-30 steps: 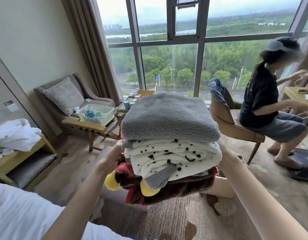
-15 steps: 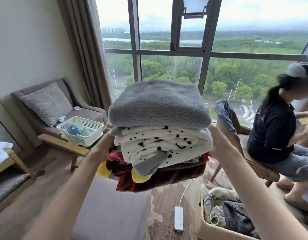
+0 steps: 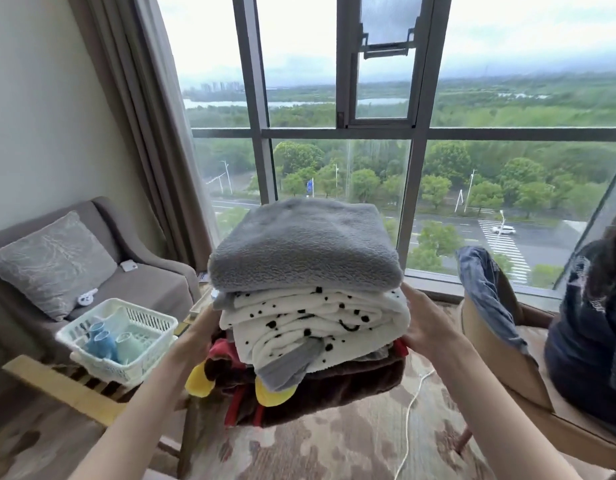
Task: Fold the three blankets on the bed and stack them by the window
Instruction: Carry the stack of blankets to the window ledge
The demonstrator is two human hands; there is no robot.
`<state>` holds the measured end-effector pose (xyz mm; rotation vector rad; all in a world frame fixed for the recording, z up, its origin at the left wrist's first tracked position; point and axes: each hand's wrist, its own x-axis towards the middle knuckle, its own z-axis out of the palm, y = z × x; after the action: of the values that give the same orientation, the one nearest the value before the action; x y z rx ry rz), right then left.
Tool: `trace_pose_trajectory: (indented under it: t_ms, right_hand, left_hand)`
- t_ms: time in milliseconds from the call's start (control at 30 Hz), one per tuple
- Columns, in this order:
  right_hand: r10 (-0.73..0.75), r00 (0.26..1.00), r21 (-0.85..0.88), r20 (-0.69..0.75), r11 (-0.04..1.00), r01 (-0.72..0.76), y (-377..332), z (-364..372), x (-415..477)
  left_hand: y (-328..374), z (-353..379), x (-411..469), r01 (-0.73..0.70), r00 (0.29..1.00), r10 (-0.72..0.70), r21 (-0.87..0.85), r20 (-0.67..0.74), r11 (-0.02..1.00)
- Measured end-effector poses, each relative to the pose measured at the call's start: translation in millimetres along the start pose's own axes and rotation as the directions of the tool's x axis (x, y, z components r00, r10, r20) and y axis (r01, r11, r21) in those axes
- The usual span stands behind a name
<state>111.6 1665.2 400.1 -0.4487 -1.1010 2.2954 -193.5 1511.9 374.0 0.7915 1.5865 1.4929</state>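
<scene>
I carry a stack of three folded blankets at chest height, facing the window. A grey fleece blanket lies on top. Under it is a white blanket with black spots. The bottom one is a dark brown blanket with red and yellow parts. My left hand grips the stack's left side, its fingers hidden under the cloth. On the right side my right hand presses against the stack. The stack hangs above the patterned carpet, a short way from the glass.
A grey armchair with a cushion stands at the left. A white basket of cups sits on a wooden slatted table. A seated person and a chair with jeans are at the right. A white cable crosses the carpet.
I have walked closer to the window with the stack. The armchair and basket are nearer on the left, and the seated person has slid to the right edge.
</scene>
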Motion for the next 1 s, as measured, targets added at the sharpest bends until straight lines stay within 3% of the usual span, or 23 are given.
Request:
trace_pose_trajectory:
  t_ms: [133,267,500,600,700,867,1000]
  right_hand:
    - [-0.034,0.998,0.013,-0.055,0.999,0.035,-23,-22,86]
    - [-0.054,0.996,0.023,-0.069,0.998,0.056,-42,-44,166]
    - [-0.083,0.99,-0.088,-0.114,0.993,0.073,-77,-90,324]
    - [-0.084,0.991,-0.105,-0.107,0.992,0.072,-94,-107,409]
    - [-0.077,0.994,-0.107,-0.075,0.992,0.069,-114,-117,500]
    - [-0.077,0.997,-0.111,0.02,0.991,0.079,-144,-133,627]
    - [-0.117,0.992,-0.101,-0.053,0.989,0.111,-166,-168,720]
  left_hand:
    - [17,-3,84,-0.135,0.99,0.131,0.066,0.058,0.989]
    - [32,-4,164,0.0,1.0,-0.001,0.029,0.013,1.0]
    - [41,-16,331,0.026,0.999,-0.024,0.047,-0.029,0.999]
    - [47,-28,420,0.048,0.998,-0.049,-0.03,-0.051,0.998]
    - [63,-46,508,0.013,0.998,-0.019,-0.1,-0.059,0.995]
    - [94,-65,638,0.032,0.984,-0.04,-0.045,-0.176,0.998]
    - [114,-68,728,0.039,0.997,-0.036,0.035,-0.07,0.999]
